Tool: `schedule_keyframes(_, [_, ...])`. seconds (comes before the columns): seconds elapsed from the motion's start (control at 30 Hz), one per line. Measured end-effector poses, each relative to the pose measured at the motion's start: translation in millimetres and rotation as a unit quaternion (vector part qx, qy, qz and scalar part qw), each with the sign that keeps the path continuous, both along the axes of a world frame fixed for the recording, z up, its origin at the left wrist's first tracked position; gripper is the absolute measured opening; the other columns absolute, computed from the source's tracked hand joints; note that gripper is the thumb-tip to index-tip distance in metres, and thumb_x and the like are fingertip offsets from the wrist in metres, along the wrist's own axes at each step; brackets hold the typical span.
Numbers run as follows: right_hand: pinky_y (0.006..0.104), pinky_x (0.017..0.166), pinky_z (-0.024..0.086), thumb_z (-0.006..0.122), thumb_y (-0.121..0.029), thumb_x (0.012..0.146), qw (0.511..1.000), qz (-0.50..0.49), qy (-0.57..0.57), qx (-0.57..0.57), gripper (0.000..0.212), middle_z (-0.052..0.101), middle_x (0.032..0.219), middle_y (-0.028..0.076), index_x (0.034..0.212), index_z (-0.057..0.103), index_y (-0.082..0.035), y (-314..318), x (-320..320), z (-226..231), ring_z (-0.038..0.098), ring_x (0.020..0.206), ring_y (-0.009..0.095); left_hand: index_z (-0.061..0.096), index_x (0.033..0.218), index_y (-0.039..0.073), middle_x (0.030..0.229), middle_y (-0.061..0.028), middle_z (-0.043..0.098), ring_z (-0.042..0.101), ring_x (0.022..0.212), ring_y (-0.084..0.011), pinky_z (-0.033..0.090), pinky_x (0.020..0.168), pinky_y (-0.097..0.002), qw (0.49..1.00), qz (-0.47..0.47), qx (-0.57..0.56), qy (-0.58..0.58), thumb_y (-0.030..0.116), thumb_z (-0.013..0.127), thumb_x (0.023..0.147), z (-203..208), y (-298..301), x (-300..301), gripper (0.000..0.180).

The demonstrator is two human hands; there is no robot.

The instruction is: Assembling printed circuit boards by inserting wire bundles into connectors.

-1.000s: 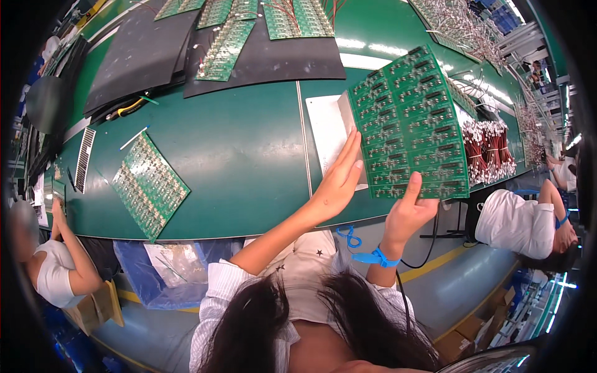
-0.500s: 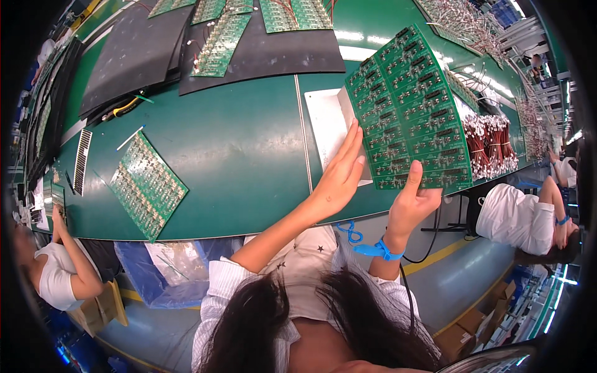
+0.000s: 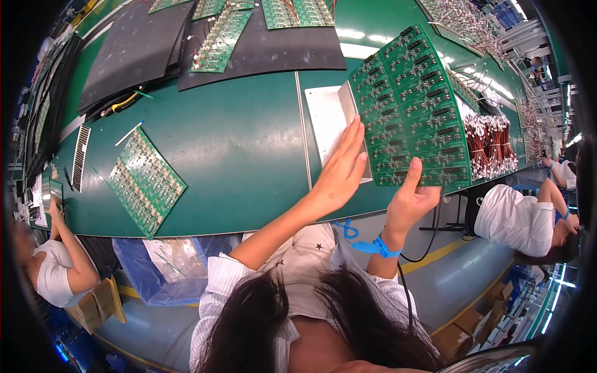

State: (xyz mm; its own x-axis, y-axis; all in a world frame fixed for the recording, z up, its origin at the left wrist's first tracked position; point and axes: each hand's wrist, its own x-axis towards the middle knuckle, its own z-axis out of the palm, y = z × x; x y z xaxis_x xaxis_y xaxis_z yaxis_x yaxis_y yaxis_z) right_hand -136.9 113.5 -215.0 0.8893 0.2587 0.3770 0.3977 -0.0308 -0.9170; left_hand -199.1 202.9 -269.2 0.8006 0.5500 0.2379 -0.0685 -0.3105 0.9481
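A large green circuit board panel, with rows of small dark parts, stands tilted over the right side of the bench. My right hand grips its lower edge, thumb on the front face and the other fingers behind. Beside the panel's left edge, my left hand lies with fingers stretched out against the upright lip of a white angled plate. Whether those fingertips also touch the panel I cannot tell. A blue wrist strap circles my right wrist.
Another green board panel lies at left, near yellow-handled pliers. Black mats at the back carry wired boards. Bundles of red-brown wires sit right of my panel. Co-workers sit at left and right.
The panel has shifted very slightly to the right, its left edge a little farther from the white plate. Both hands keep nearly the same pose.
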Motion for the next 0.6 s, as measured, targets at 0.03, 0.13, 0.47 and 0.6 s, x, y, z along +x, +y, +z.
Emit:
schedule_keyframes(0.03, [0.023,0.069,0.043,0.053,-0.009,0.085,1.0,0.0,0.0,0.0,0.024,0.057,0.096,0.011,0.101,0.05,0.007,0,0,0,0.053,0.08,0.012,0.02,0.132,-0.001,0.14,-0.0138,0.012,0.013,0.129,-0.0271,0.015,0.104,-0.0331,1.0,0.004,0.008,0.006,0.013,0.033,0.087,0,0,0,0.048])
schedule_keyframes(0.13, [0.0231,0.069,0.043,0.052,-0.009,0.085,1.0,-0.01,-0.016,-0.014,0.023,0.057,0.096,0.011,0.101,0.05,0.008,3,0,-2,0.053,0.08,0.012,0.02,0.132,0.0,0.14,-0.0139,0.012,0.014,0.129,-0.0276,0.016,0.103,-0.0333,1.0,-0.003,-0.022,0.001,0.011,0.034,0.087,3,-1,-1,0.049])
schedule_keyframes(0.47, [0.0206,0.057,0.04,0.054,-0.011,0.084,0.998,-0.01,0.0,0.07,0.02,0.058,0.085,0.007,0.094,0.052,0.006,0,18,-8,0.05,0.071,0.008,0.02,0.129,-0.006,0.137,-0.0197,0.016,0.02,0.126,-0.0321,0.02,0.103,-0.0361,0.999,0.012,0.038,-0.004,0.005,0.036,0.085,-2,-4,0,0.049])
schedule_keyframes(0.6, [0.0198,0.055,0.038,0.055,-0.012,0.084,0.991,0.008,0.072,0.11,0.021,0.057,0.085,0.006,0.095,0.052,0.005,-1,24,-6,0.048,0.069,0.006,0.024,0.127,-0.008,0.134,-0.0223,0.022,0.027,0.123,-0.0327,0.024,0.101,-0.039,0.978,0.047,0.203,0.023,-0.001,0.043,0.078,-9,-4,-1,0.052])
